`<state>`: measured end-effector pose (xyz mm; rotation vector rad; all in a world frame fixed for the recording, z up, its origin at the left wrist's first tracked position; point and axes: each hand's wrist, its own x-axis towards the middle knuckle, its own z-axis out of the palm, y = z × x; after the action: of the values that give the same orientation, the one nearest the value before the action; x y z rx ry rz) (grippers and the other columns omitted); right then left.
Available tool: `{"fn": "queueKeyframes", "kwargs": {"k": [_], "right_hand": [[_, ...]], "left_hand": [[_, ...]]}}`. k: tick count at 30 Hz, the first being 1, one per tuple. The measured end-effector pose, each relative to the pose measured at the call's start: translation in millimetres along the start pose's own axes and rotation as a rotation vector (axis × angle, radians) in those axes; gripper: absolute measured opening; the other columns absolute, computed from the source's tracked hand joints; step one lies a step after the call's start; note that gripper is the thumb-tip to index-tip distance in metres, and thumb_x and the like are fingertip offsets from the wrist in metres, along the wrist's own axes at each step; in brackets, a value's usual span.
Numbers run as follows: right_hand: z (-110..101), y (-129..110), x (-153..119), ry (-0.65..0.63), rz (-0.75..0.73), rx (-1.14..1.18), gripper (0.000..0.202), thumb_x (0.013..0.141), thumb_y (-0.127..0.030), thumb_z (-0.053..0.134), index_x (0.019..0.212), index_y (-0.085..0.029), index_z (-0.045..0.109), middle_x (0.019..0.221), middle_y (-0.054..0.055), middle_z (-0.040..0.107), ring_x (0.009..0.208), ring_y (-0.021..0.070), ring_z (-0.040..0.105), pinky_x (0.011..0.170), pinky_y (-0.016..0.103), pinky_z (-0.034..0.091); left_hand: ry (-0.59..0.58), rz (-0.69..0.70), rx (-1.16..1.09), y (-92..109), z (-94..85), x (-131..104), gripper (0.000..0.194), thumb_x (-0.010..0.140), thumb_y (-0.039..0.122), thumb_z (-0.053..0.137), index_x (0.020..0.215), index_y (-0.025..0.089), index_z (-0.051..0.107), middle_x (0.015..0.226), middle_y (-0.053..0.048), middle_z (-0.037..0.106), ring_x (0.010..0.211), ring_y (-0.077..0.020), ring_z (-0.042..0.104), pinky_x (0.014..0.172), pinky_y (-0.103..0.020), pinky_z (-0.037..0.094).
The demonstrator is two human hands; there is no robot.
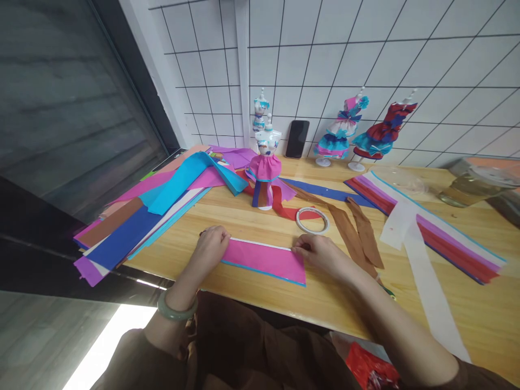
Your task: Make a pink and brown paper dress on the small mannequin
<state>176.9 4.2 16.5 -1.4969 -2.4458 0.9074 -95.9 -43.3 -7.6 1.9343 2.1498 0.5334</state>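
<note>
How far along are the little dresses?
The red-topped dress and tiered dress look finished, with bows on. The middle figure wears a pink skirt. In hand is a flat pink strip, its far edge held by the left hand and right hand. Maybe left: that strip isn't gathered or on a figure; brown strips lie loose.

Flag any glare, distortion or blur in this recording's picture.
Head view: a bright patch at lower left is blown out; grid lines on the tiled wall splay outward, like wide-lens stretch; the cup near the right edge looks smeared; the pink strip, left hand and right hand read fairly clearly.
</note>
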Motion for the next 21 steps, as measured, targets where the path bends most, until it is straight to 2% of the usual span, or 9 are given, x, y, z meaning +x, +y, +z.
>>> {"fn": "queueKeyframes", "kwargs": {"k": [14, 21], "right_hand": [[2.3, 17.3, 2.4, -0.006, -0.063, 0.079, 0.016, 0.072, -0.018, 0.044, 0.080, -0.019, 0.057, 0.080, 0.002, 0.064, 0.070, 0.0145, 0.055, 0.063, 0.023, 0.040], [6.6, 20.2, 3.6, 0.014, -0.067, 0.063, 0.013, 0.071, -0.018, 0.044, 0.078, -0.020, 0.054, 0.073, 0.000, 0.061, 0.064, 0.0137, 0.052, 0.059, 0.023, 0.039]], "left_hand": [[0.044, -0.015, 0.092, 2.0, 7.0, -2.2, 0.018, 0.080, 0.019, 0.038, 0.066, 0.018, 0.049, 0.074, -0.007, 0.058, 0.077, -0.0198, 0.054, 0.072, -0.030, 0.037], [0.031, -0.021, 0.118, 2.9, 6.2, -1.9, 0.018, 0.080, 0.019, 0.039, 0.067, 0.017, 0.050, 0.075, -0.006, 0.059, 0.078, -0.0193, 0.054, 0.074, -0.030, 0.038]]}}
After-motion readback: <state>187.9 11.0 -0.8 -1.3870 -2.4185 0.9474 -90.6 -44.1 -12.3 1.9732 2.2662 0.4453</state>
